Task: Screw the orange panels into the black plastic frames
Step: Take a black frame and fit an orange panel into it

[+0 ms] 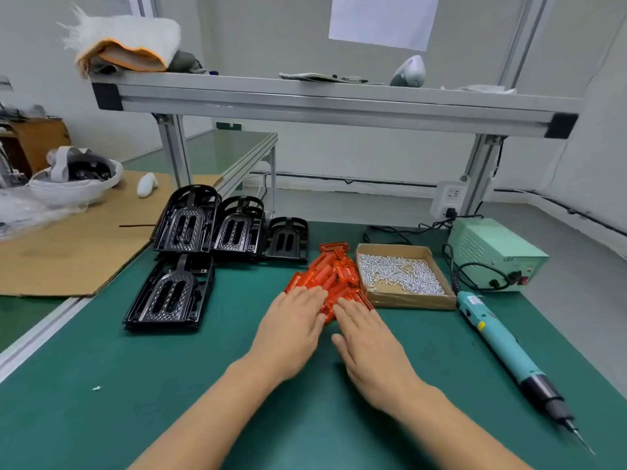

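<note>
Two hands: the left hand (291,325) and right hand (368,337) lie side by side, palms down, fingers straight and together, fingertips resting on the near edge of the orange pile; neither grips anything.
Orange panels (334,276): a loose heap of clear orange pieces on the green worktop (101,418), between the black frames and the screw box, touching the box's left wall.
Black frames (210,228): three stand in a row at the back left of the mat, leaning; a fourth stack (171,295) lies flat in front of them, well left of the hands.
Screw box (444,300): a shallow cardboard tray holding many small silver screws, just right of the orange heap.
Screwdriver (502,347): a teal electric driver with a black nose lies on the worktop at the right, tip toward the near edge; its yellow and white labels are too small to read.
Power unit (492,245): a pale green box behind the driver, cable plugged in, red switch on its front; its markings are unreadable.
Paper sheet (383,18): pinned on the back wall, its print cut off and blurred.
Shelf (305,96): an aluminium rail above, carrying cloth gloves.
Cardboard sheet (61,252): flat at the left.
</note>
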